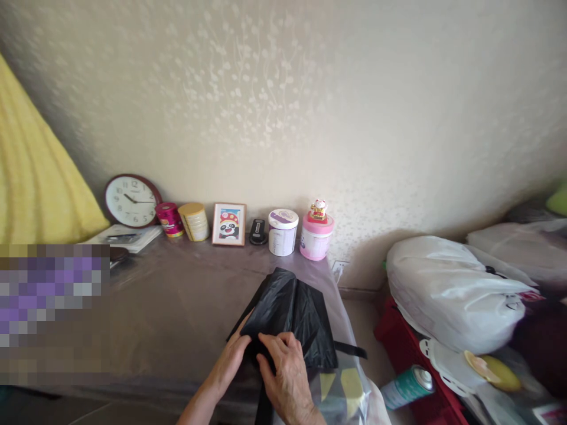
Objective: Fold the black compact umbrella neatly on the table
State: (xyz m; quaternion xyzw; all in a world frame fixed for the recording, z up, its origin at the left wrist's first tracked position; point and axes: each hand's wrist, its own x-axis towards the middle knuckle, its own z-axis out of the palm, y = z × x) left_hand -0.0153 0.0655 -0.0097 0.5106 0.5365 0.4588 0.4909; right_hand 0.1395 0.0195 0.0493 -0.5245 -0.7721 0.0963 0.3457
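Observation:
A thin, creased black plastic bag [295,313] lies bunched over the table near its right end. A narrow black strip of it sticks out to the right, and another dark strip hangs down at the front. My left hand [234,357] grips the bag's left side, with its thumb on top and the other fingers mostly hidden beneath. My right hand [286,369] is closed on the near edge, the thumb and bent fingers pinching the black material close to the left thumb.
Along the wall stand a clock [133,200], a magenta can [169,220], a yellow container [194,222], a framed panda picture [229,224], and two tubs [283,233]. Right of the table [177,307] are a stuffed white bag [452,289], a red bin [401,330] and a spray can [407,386].

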